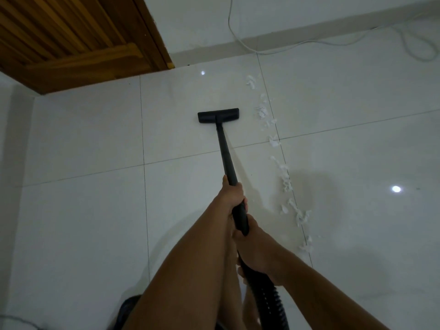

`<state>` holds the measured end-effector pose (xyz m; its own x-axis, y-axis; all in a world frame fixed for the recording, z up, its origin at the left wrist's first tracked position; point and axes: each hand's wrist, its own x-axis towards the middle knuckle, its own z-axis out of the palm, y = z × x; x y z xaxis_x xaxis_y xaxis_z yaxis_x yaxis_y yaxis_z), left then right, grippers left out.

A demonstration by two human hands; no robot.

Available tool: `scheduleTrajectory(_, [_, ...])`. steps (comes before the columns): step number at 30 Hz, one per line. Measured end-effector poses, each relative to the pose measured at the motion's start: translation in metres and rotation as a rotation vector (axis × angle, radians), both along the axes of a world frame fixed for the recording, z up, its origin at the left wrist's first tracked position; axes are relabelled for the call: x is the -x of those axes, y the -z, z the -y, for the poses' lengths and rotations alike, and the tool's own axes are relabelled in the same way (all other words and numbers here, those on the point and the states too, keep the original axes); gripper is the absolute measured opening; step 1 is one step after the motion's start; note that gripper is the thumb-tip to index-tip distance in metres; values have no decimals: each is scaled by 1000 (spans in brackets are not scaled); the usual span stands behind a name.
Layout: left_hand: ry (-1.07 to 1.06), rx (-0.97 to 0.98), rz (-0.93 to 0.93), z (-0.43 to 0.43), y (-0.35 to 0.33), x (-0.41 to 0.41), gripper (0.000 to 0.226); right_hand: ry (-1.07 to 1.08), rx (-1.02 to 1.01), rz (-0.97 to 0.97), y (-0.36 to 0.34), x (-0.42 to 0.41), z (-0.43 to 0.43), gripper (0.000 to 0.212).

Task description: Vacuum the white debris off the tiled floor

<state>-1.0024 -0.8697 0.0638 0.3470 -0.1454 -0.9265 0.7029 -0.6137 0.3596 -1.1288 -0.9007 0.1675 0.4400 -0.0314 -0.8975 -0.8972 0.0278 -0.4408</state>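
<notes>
Looking down through the head camera, I see the tiled floor point(83, 210) filling nearly the whole view, pale and glossy, with a wooden door point(71, 39) at the far left corner. My black vacuum wand point(223, 148) runs away from me to its flat floor head point(218, 115), which sits on bare tile to the left of the mess, close to it but not on it. A ribbed hose point(266, 298) drops from the wand's near end. My left hand point(232, 196) is wrapped round the wand higher up, and my right hand point(252, 236) is clamped round it just below, near the hose joint. The white debris point(285, 177) lies in a long ragged trail along a grout line to the right of the wand, from near the wall down to beside my right arm. I judge the tiles left of the trail done or never dirty, and the whole trail not yet picked up. A thin white cable point(333, 42) lies by the far wall.
</notes>
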Motion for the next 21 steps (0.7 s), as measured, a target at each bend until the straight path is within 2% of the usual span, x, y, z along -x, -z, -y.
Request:
scheduleTrajectory(6, [-65,2,-50,-19,-9,76,69,30,-41,17,-17,73,-16,53])
scheduleTrajectory(11, [-40,9,-53,-35,-20,121,68,16,-24,-3,-26,119,-34,59])
scheduleTrajectory(15, [-38,6,-68,-44,-24,149,66,118,-82,-43,-33,149,-45,53])
scheduleTrajectory(21, [-2,-8,-70,-65,-18,201,66,133,-64,-52,-30,200,-72,51])
